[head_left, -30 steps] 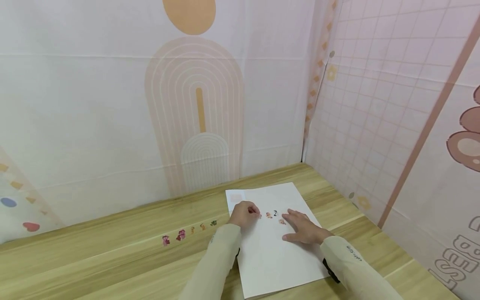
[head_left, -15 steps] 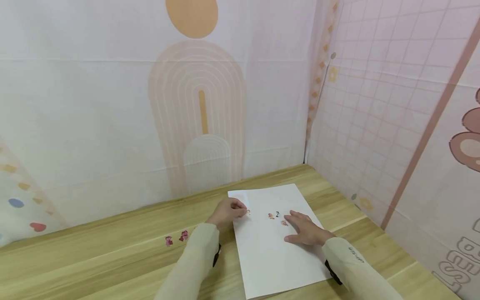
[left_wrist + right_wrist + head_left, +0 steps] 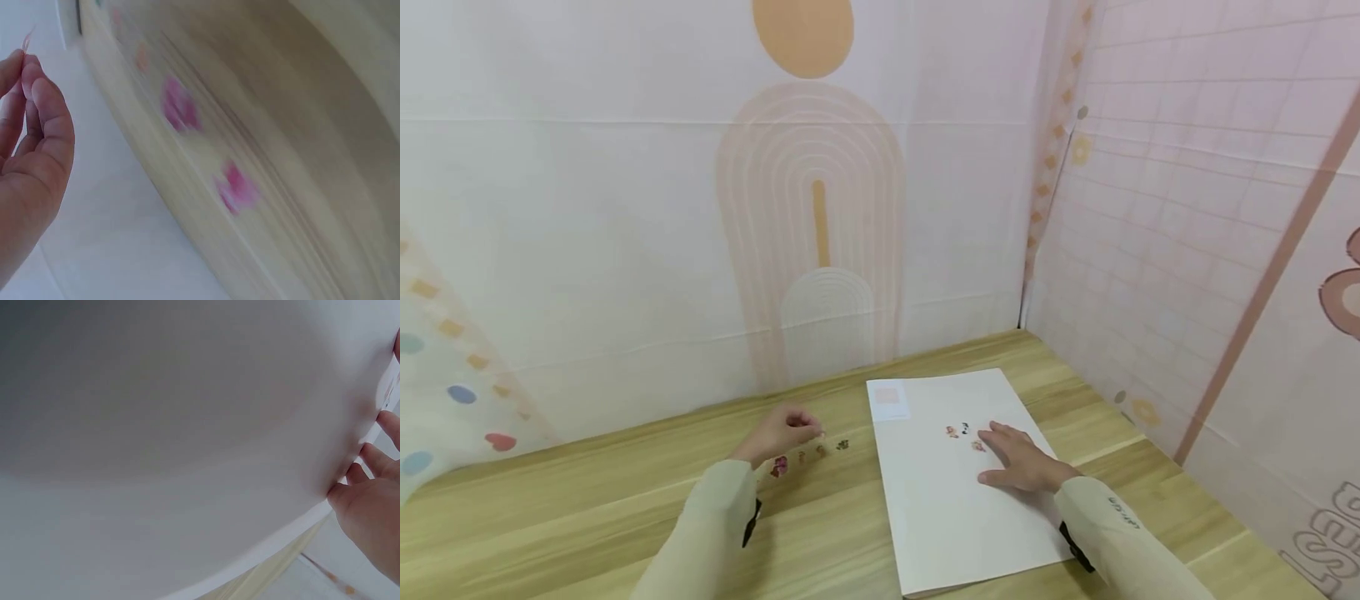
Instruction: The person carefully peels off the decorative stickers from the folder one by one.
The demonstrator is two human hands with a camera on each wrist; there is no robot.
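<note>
Pinching a thin pinkish piece (image 3: 27,42) between thumb and finger, the left hand (image 3: 778,435) is above the wooden table (image 3: 820,542), near a row of five small coloured figures (image 3: 780,466). I see the right hand (image 3: 1021,462), fingers spread, resting on one white paper (image 3: 970,533) beside three printed-looking figures (image 3: 977,447). A moment earlier, the left hand was over the paper's left edge.

We have a wood-grain table (image 3: 587,517) cornered by creased hangings: arch-print backdrop (image 3: 610,225), pink-grid right-hand panel (image 3: 1150,258).
</note>
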